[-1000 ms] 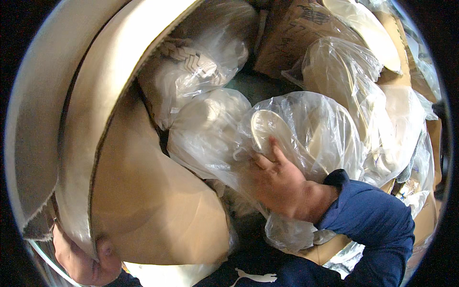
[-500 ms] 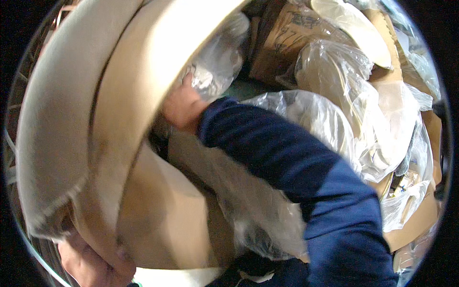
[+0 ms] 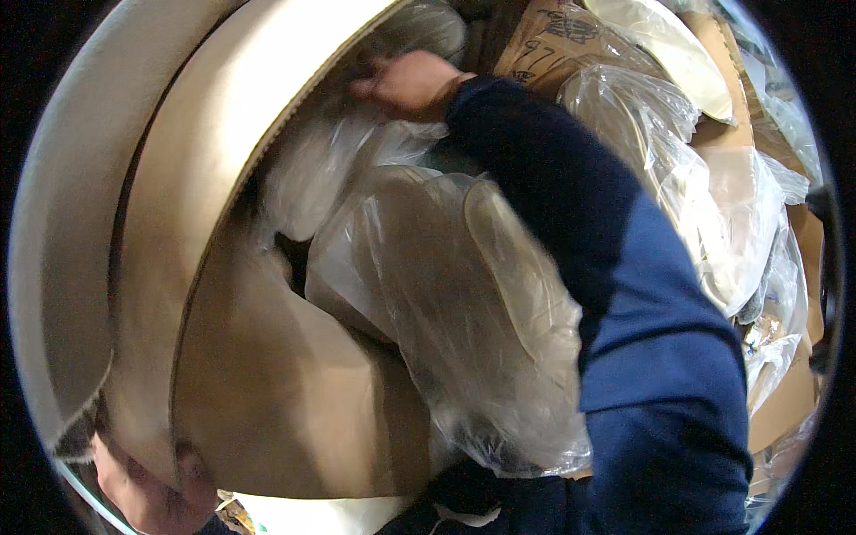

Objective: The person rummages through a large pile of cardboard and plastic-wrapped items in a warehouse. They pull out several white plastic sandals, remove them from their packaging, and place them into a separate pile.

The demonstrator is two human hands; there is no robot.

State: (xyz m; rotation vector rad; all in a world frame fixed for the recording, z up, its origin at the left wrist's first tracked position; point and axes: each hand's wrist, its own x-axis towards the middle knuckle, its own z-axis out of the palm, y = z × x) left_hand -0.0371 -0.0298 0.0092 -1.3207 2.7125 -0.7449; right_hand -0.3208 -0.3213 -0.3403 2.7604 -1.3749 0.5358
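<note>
- Person's left hand [image 3: 153, 490]: fingers clenched on lower edge of large curved tan cardboard flap [image 3: 192, 196], lower left.
- Right hand [image 3: 417, 85]: upper centre, beside flap, at crumpled clear plastic bag [image 3: 325, 165]; blurred, cannot tell if fingers grasp it.
- Bulky clear plastic bag with cream curved contents [image 3: 446, 285]: centre, below right hand, left of navy sleeve [image 3: 660, 312].

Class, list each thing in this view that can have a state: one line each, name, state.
Large tan cardboard flap: bent, edge gripped
Bare left hand: closed on the flap's edge
Bare right hand: blurred, grip unclear
Clear plastic bag below the right hand: crumpled
Clear plastic bag in the middle: filled, wrinkled
Clear plastic bags at right: filled, wrinkled
Brown cardboard with black marks: partly hidden
</note>
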